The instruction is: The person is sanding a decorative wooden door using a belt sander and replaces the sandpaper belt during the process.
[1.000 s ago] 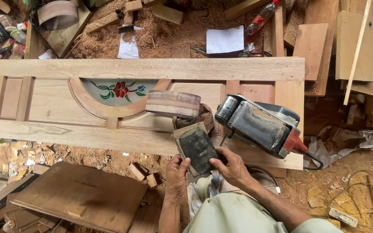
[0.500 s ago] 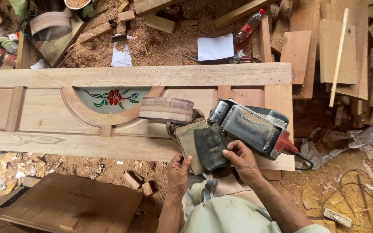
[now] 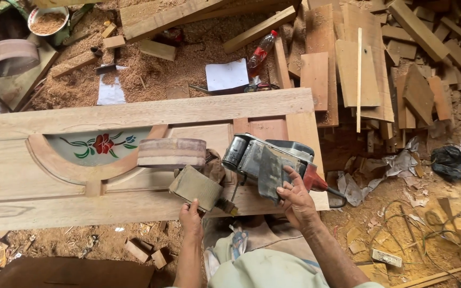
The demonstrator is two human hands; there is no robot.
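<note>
A pale wooden door (image 3: pixel 134 114) lies flat, with an arched glass pane (image 3: pixel 100 145) painted with a red flower. On its right end rests a grey belt sander (image 3: pixel 246 152) with a red rear. My left hand (image 3: pixel 190 218) grips the tan folded end of a sanding belt (image 3: pixel 196 186) at the door's near edge. My right hand (image 3: pixel 294 200) pinches a grey stretch of sanding belt (image 3: pixel 269 173) over the sander's body. Whether the two parts are one belt is unclear. A second belt loop (image 3: pixel 172 153) stands on the door beside the pane.
Sawdust and offcuts cover the ground. Stacked planks (image 3: pixel 358 69) lie to the right, with a plastic bottle (image 3: pixel 261 53) and a white sheet (image 3: pixel 227 74) behind the door. A bowl of sawdust (image 3: pixel 48 20) sits far left and a dark board (image 3: pixel 70 272) lies near my legs.
My hands, which were together on a dark piece of belt at the door's edge, have spread apart. The right hand moved onto the sander with the grey part.
</note>
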